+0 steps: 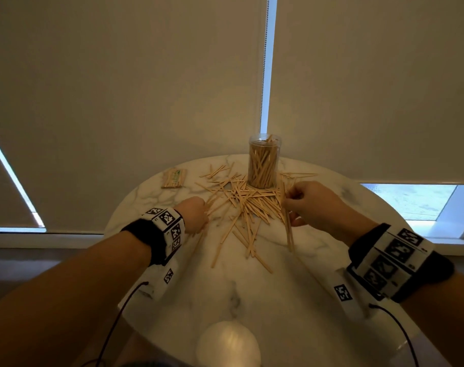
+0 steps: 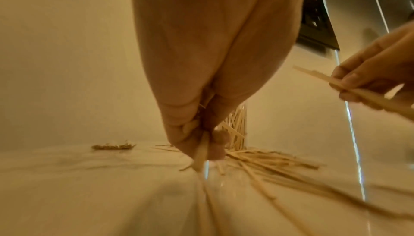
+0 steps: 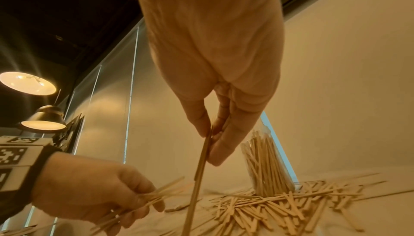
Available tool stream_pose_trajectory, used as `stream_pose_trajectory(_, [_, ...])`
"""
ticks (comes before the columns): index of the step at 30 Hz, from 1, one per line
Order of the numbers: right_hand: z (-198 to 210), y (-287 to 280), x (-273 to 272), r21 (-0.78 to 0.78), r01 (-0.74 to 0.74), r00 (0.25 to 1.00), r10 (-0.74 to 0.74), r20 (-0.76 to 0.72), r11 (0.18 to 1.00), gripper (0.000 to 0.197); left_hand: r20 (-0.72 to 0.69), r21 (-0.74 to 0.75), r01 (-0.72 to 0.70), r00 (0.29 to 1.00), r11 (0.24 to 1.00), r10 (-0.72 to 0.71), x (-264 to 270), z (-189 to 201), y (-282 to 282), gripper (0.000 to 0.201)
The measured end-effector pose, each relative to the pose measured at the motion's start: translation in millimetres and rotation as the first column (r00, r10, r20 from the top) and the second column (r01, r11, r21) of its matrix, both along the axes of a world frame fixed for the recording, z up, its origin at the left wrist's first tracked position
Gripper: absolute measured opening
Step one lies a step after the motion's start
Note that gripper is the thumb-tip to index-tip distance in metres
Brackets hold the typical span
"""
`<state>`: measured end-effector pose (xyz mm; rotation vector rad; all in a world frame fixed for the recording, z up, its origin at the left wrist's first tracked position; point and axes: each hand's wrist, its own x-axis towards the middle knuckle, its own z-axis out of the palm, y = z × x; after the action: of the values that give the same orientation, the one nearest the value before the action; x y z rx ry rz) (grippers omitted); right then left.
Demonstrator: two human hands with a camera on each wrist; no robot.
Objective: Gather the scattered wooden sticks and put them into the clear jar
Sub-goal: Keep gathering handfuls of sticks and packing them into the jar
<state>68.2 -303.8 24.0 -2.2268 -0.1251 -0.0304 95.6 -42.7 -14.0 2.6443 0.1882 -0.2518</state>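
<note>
Both hands, left hand [image 1: 195,215], right hand [image 1: 311,205], gripping sticks [image 1: 289,229]

No text can be read; the wrist bands [image 1: 169,229] carry only coded squares.

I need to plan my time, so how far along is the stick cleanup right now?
Partly done. The clear jar stands upright and already holds many sticks. In hand: the left hand grips a small bunch, and the right hand pinches a few sticks held upright. Left: a big scattered pile on the marble table before the jar, so plenty remains.
</note>
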Motion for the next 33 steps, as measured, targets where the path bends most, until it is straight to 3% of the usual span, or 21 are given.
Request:
stream_pose_trajectory(3, [0, 13, -5, 0.083, -0.034, 0.999, 0.034, -0.004, 0.996, 0.007, 0.047, -0.269, -0.026, 0.998, 0.963, 0.04, -11, 11, -10, 0.019])
stream_pose_trajectory(6, [0, 30, -8, 0.182, -0.074, 0.997, 0.08, -0.023, 0.98, 0.011, 0.026, -0.621, -0.08, 0.992, 0.78, 0.123, -29, 24, -34, 0.024])
stream_pose_trajectory(9, [3, 46, -13, 0.299, -0.095, 0.995, 0.097, 0.007, 0.95, 0.019, 0.068, -0.741, -0.018, 0.992, 0.671, 0.102, -47, 31, -61, 0.02])
stream_pose_trajectory(15, [9, 56, -20, 0.323, -0.066, 0.99, 0.023, 0.138, 0.944, 0.013, 0.219, -0.743, 0.065, 0.964, 0.666, 0.15, -56, 36, -79, 0.028])
stream_pose_trajectory(18, [5, 52, -18, 0.312, -0.048, 0.986, -0.006, 0.169, 0.949, 0.014, 0.204, -0.778, 0.055, 0.964, 0.626, 0.169, -62, 35, -86, 0.027])
stream_pose_trajectory(20, [4, 50, -16, 0.292, -0.06, 0.988, 0.016, 0.151, 0.955, 0.017, 0.231, -0.765, 0.054, 0.953, 0.642, 0.195, -64, 30, -90, 0.028])
stream_pose_trajectory(22, [6, 47, -13, 0.296, -0.072, 0.995, 0.05, 0.083, 0.952, 0.026, 0.277, -0.701, 0.055, 0.94, 0.711, 0.201, -66, 25, -90, 0.029])
stream_pose_trajectory(24, [11, 43, -9, 0.424, -0.072, 0.996, 0.086, -0.013, 0.903, 0.053, 0.273, -0.648, 0.054, 0.947, 0.759, 0.166, -69, 20, -90, 0.026])
stream_pose_trajectory(26, [22, 38, -6, 0.554, -0.092, 0.992, 0.123, -0.019, 0.828, 0.062, 0.217, -0.63, 0.06, 0.971, 0.775, 0.101, -75, 18, -91, 0.025])
stream_pose_trajectory(27, [26, 36, -6, 0.54, -0.109, 0.992, 0.126, 0.006, 0.834, 0.065, 0.194, -0.633, 0.071, 0.979, 0.771, 0.069, -78, 17, -93, 0.025])
stream_pose_trajectory(29, [28, 35, -6, 0.388, -0.173, 0.985, 0.152, 0.084, 0.906, 0.057, 0.185, -0.651, 0.095, 0.982, 0.753, 0.036, -80, 16, -95, 0.024])
stream_pose_trajectory(31, [26, 35, -7, 0.234, -0.17, 0.979, 0.136, 0.154, 0.957, 0.036, 0.186, -0.663, 0.111, 0.982, 0.74, 0.019, -80, 15, -95, 0.024])
stream_pose_trajectory(33, [25, 33, -5, 0.257, -0.146, 0.979, 0.103, 0.173, 0.955, 0.023, 0.182, -0.674, 0.119, 0.983, 0.729, 0.008, -80, 14, -95, 0.03])
